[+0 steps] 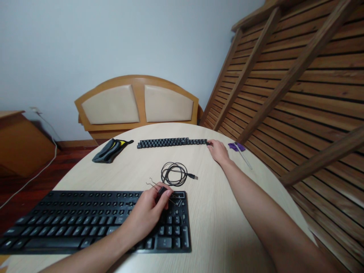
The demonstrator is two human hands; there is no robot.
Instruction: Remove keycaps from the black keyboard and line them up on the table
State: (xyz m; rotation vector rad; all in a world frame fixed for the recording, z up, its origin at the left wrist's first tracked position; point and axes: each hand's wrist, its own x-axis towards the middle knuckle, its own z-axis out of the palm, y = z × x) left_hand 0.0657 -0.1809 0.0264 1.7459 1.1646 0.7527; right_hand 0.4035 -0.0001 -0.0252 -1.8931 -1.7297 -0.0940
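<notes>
A black keyboard (57, 248) lies at the front left, its upper rows stripped of keycaps and its lower rows still capped. Over its right part, my left hand (146, 206) is closed on a wire keycap puller (162, 190) with a black grip; thin hooked wires stick out on both sides. Farther back, loose keycaps (170, 142) stand lined up in rows. At their right end my right hand (218, 151) pinches a small black keycap (209, 143), mostly covered by the fingers and touching or almost touching the row.
A coiled black USB cable (174, 174) lies behind the keyboard. At the back left rests a grey and yellow cloth pouch (109, 151). A purple cloth (236, 147) and a thin stick-like brush (244, 157) lie at the right edge of the round table (216, 220).
</notes>
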